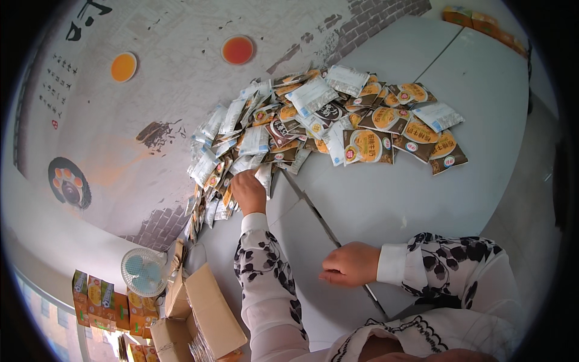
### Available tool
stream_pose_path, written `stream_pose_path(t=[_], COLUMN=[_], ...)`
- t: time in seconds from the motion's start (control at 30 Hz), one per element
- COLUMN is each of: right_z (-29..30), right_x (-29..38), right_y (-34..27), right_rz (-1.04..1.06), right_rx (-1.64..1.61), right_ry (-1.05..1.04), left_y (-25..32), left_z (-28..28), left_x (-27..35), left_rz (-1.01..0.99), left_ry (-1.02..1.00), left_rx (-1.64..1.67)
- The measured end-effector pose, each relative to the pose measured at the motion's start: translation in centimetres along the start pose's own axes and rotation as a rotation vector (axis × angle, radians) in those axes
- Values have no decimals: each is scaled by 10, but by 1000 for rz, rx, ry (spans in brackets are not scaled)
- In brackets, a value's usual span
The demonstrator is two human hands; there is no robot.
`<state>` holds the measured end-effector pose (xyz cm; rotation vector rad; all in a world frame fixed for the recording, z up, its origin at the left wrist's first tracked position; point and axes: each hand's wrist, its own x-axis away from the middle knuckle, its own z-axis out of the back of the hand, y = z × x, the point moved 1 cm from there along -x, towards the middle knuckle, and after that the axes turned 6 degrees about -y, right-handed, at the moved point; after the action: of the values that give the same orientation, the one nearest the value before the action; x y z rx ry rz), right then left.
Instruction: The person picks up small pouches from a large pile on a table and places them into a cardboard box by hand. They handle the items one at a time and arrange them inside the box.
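Note:
A large heap of small plastic sachets (368,145), some brown and orange side up and some white side up, lies across the grey table (353,194) against the wall. My left hand (249,192) reaches to the near left edge of the heap, its fingertips touching a white sachet (265,177); whether they grip it is unclear. Above the table's front part, right of the dark gap between table panels, my right hand (350,264) is held with curled fingers, apart from the heap, and no sachet shows in it.
An open cardboard box (215,312) with packets inside stands at the lower left. Behind it are a round fan (144,272) with a pale grille and several orange-brown cartons (102,301). More orange cartons (484,22) stand at the far right edge. A printed mural (172,81) covers the wall.

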<state>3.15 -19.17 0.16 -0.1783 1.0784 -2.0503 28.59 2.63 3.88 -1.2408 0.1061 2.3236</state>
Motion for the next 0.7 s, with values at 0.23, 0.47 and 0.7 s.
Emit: stream_pose_path(t=[0.23,0.47,0.7], right_z=[7,32,15], right_x=[-1,-7,-7], right_y=[-6,15,8], right_rz=[21,-243,-220], right_rx=[-73,-923,-764], right_ry=[211,365,-178], left_y=[2,95,166], left_z=[94,169,195], left_x=[-21,-28,-7], left_rz=[650,421,78], left_ry=[123,-638,-849], left_rx=[550,635,568])
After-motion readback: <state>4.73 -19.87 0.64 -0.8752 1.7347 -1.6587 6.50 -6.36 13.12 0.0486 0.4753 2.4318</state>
